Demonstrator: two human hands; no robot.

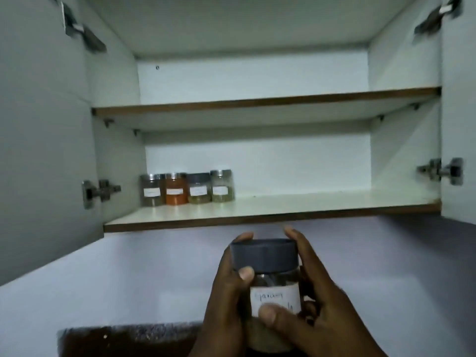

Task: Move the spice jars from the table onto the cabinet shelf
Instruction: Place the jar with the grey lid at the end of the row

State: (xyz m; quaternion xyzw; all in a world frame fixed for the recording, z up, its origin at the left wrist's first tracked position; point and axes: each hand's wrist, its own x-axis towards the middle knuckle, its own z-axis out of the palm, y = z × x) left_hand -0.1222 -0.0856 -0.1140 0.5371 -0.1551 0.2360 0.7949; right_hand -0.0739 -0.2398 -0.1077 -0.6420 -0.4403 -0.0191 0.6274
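Both hands hold one spice jar [268, 266] below the open cabinet, at lower centre. It is clear glass with a dark grey lid and a white handwritten label. My left hand [226, 292] wraps its left side, thumb on the lid's lower edge. My right hand [319, 300] wraps its right side, thumb across the label. The jar's bottom is hidden by my fingers. Several labelled spice jars [188, 188] stand in a row at the back left of the lower cabinet shelf [322, 202]; one holds orange powder.
Both cabinet doors hang open, the left door [43, 150] wide at the frame's left, the right door [458, 124] at the right edge. The upper shelf [257, 101] shows nothing on it. A dark countertop edge [123, 338] lies at bottom left, against a pale wall.
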